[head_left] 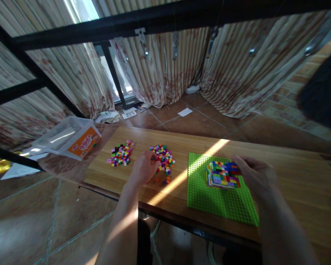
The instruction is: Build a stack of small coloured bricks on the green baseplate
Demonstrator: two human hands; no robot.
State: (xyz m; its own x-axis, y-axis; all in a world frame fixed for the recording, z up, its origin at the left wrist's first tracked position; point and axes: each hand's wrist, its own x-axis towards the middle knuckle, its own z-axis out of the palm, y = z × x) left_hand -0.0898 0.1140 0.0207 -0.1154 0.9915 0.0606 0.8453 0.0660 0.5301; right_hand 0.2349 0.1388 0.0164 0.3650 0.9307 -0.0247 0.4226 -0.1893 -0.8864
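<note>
My left hand [145,167] is at the left side of a pile of small coloured building bricks [165,156]. Its thumb and fingertips are pinched together, and whatever lies between them is too small to make out. My right hand [257,176] has its bent fingers against the right side of a multicoloured block built of bricks [222,176]. That block stands on a green studded baseplate [204,200]; its right edge is partly hidden by the fingers. A few loose bricks [167,180] lie in front of the pile, near the left hand.
A second pile of bricks [121,152] lies farther left on the wooden table [298,176]. Beyond it, a clear plastic box [63,134] with an orange label rests at the table's left end. Patterned curtains [165,73] and a dark metal frame rise behind the table.
</note>
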